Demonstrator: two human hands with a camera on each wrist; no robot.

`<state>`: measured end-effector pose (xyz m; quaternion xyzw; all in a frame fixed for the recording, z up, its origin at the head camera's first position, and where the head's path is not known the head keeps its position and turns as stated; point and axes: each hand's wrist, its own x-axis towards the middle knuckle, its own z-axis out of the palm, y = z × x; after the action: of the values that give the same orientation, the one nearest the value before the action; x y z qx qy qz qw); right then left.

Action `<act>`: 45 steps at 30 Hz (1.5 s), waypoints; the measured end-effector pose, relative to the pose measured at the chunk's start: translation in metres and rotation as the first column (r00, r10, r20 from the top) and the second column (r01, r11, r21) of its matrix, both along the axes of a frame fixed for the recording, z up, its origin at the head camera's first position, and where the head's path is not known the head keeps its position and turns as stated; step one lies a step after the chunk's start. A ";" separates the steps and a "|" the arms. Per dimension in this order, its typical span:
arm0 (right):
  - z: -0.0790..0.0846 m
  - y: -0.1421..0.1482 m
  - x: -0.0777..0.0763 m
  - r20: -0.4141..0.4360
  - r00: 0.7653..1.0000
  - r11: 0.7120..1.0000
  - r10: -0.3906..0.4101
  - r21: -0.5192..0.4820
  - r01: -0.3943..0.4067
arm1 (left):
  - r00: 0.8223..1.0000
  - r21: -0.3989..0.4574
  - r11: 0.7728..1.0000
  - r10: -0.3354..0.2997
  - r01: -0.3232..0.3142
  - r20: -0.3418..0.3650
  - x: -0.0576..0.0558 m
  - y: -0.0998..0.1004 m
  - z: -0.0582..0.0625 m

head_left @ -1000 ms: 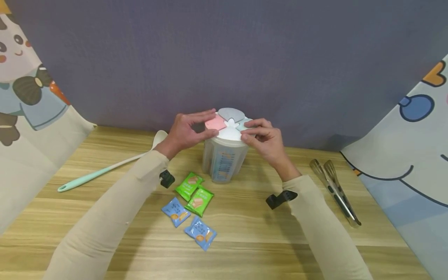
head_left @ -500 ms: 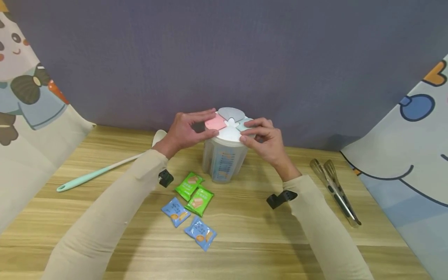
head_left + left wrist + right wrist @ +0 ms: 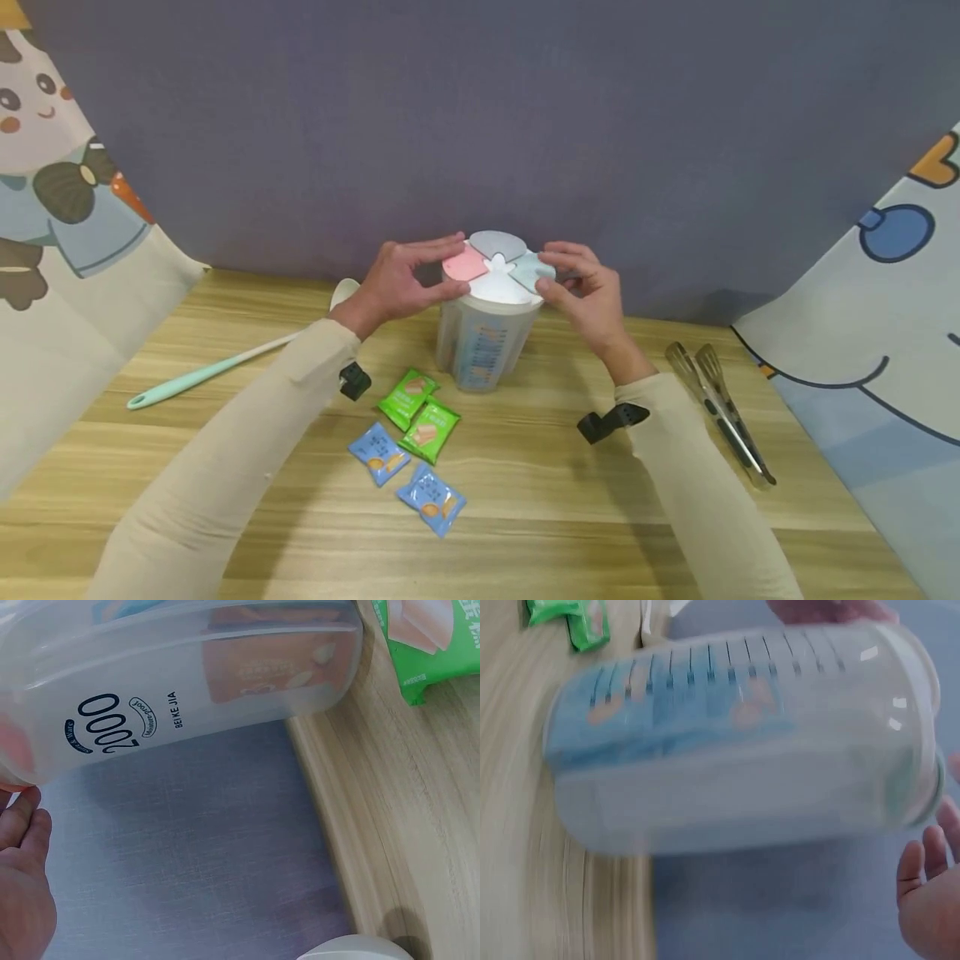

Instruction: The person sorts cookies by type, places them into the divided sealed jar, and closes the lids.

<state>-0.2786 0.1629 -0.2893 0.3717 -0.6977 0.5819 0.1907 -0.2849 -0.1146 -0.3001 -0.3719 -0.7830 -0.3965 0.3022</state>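
A tall translucent food storage canister (image 3: 487, 342) stands upright near the back wall. Its round lid (image 3: 498, 287) carries pink, grey and pale teal flaps beside a white section. My left hand (image 3: 401, 279) holds the lid's left side around the pink flap (image 3: 464, 263), thumb in front and fingers behind. At the right rim, next to the teal flap (image 3: 531, 271), my right hand (image 3: 588, 292) has its thumb and fingers apart. In the wrist views, an orange-brown packet (image 3: 277, 656) and a blue packet (image 3: 667, 716) show through the canister's wall.
Two green snack packets (image 3: 429, 429) and two blue ones (image 3: 432, 500) lie in front of the canister. A spoon with a mint handle (image 3: 183, 382) lies at left, partly behind my left arm. Metal tongs (image 3: 720, 412) rest at right. A dark wall (image 3: 480, 117) rises behind.
My right hand has shifted right, from over the teal flap to its outer edge, uncovering more of the flap. My left hand stays on the lid.
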 end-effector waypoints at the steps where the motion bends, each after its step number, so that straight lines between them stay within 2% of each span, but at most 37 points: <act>1: -0.002 0.003 -0.005 0.028 1.000 1.000 0.007 0.003 -0.007 | 1.000 -0.012 1.000 0.004 -0.004 0.013 0.001 -0.001 0.001; 4: -0.001 0.009 -0.013 0.168 0.985 0.997 0.047 0.060 -0.058 | 0.996 -0.059 0.998 0.036 -0.032 0.080 0.004 0.000 0.004; 8: -0.002 0.013 -0.020 0.353 0.927 0.977 0.123 0.123 -0.177 | 0.968 -0.152 0.985 0.118 -0.086 0.220 0.009 0.004 0.007; 10: -0.003 0.014 -0.021 0.389 0.912 0.968 0.128 0.152 -0.200 | 0.951 -0.195 0.975 0.157 -0.106 0.268 0.011 0.006 0.007; 13: -0.005 0.014 -0.022 0.385 0.918 0.969 0.094 0.176 -0.173 | 0.941 -0.215 0.969 0.185 -0.126 0.282 0.011 0.007 0.008; 18: -0.005 0.013 -0.017 0.328 0.945 0.971 0.007 0.224 -0.085 | 0.952 -0.199 0.970 0.184 -0.136 0.245 0.010 0.002 0.007; 22: 0.004 0.008 -0.001 0.222 0.973 0.964 -0.068 0.264 0.007 | 0.955 -0.180 0.976 0.166 -0.123 0.248 0.009 -0.002 0.006; 25: 0.009 0.004 0.014 0.141 0.982 0.957 -0.128 0.276 0.085 | 0.955 -0.171 0.979 0.155 -0.113 0.255 0.011 -0.004 0.006; 31: 0.006 0.003 0.028 0.012 0.981 0.950 -0.193 0.251 0.184 | 0.964 -0.135 0.986 0.127 -0.097 0.234 0.012 -0.006 0.004; 37: 0.001 0.002 0.036 -0.096 0.968 0.949 -0.234 0.193 0.248 | 0.966 -0.108 0.990 0.112 -0.089 0.231 0.012 -0.009 0.000; 45: -0.001 -0.004 0.045 -0.170 0.956 0.956 -0.238 0.135 0.262 | 0.975 -0.080 0.992 0.108 -0.094 0.194 0.008 -0.011 -0.005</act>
<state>-0.2334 0.1584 -0.2899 0.3372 -0.7660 0.4666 0.2860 -0.2769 -0.1259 -0.3047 -0.3009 -0.8405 -0.3879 0.2293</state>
